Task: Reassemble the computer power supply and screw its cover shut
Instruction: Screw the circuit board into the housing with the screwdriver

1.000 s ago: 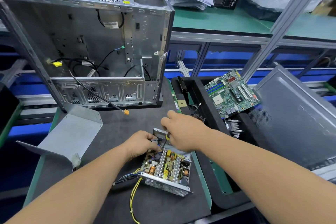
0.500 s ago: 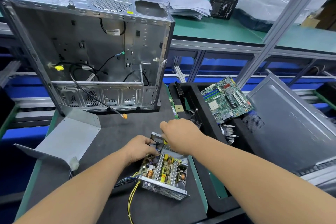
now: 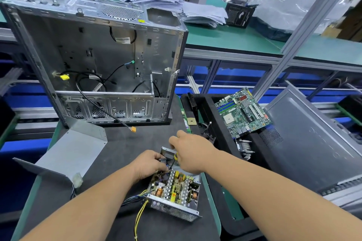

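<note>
Our open silver metal power supply box with its exposed circuit board point(image 3: 174, 190) sits on the dark grey work mat point(image 3: 109, 162), near the front edge and a little right of centre. Our right hand point(image 3: 191, 153) is clenched around a yellow-and-black handled screwdriver point(image 3: 175, 157), whose tip points down into the far left corner of the box. Our left hand point(image 3: 149, 164) rests on that same corner with fingers curled; we cannot tell whether they pinch anything. The bent grey sheet-metal cover point(image 3: 68, 154) lies apart on the mat, to the left. Yellow wires point(image 3: 140, 215) trail from the box toward us. Beyond stands the stripped silver computer case point(image 3: 98, 60). To the right, a green motherboard point(image 3: 242, 112) leans in a black tray point(image 3: 210, 115).
</note>
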